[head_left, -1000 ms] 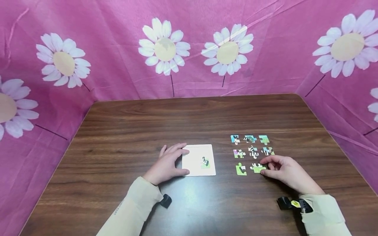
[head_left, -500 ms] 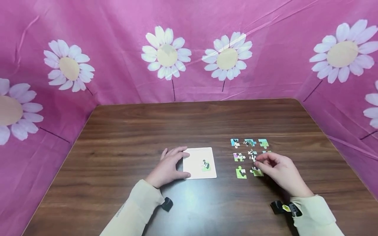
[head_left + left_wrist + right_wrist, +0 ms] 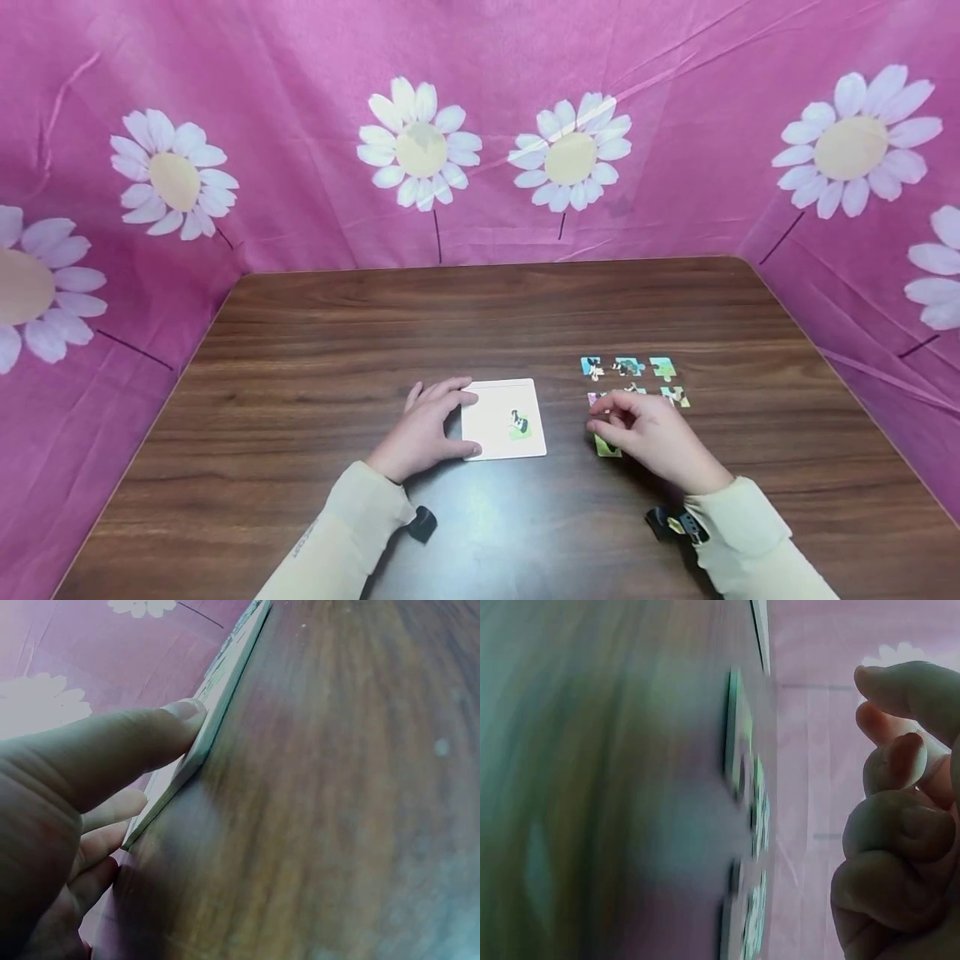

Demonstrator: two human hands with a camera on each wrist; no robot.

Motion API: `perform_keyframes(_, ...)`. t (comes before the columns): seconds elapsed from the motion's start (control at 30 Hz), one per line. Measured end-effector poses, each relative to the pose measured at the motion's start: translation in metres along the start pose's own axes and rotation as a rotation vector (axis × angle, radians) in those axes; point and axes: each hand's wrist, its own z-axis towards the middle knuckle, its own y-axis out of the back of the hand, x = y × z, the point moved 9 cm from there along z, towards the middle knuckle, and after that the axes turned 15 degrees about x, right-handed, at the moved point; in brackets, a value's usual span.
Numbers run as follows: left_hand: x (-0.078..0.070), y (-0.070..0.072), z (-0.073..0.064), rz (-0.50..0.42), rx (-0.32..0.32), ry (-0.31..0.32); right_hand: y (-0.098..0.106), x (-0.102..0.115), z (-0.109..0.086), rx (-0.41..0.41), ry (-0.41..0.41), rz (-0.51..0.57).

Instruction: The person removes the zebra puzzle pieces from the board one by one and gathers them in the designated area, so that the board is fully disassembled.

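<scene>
A white puzzle board lies on the table with one green-and-black-and-white puzzle piece on its right part. My left hand rests at the board's left side, the thumb near its lower corner and the fingers near the upper one. In the left wrist view, the thumb lies against the board's edge. My right hand hovers over the loose pieces, thumb and index finger apart with nothing seen between them. Beneath its fingertips a green puzzle piece shows partly; others are hidden under the hand.
Three pieces form the back row, including a green-blue one on the right. Another piece lies to the right of my right hand. The wooden table meets a pink flowered cloth at the back and sides.
My right hand has moved left across the pieces, from the right end of the front row to its left piece. The left hand stays on the board. The head view has shifted slightly.
</scene>
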Motion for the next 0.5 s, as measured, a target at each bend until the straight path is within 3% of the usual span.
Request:
perform_keyframes(0.23,0.001,0.000,-0.002,0.002,-0.006,-0.008,-0.022,0.014,0.018,0.124,-0.015,0.020)
perform_keyframes(0.5,-0.001,0.000,0.000,0.004,-0.014,-0.023,-0.031,0.019,0.028,0.154,0.015,0.057)
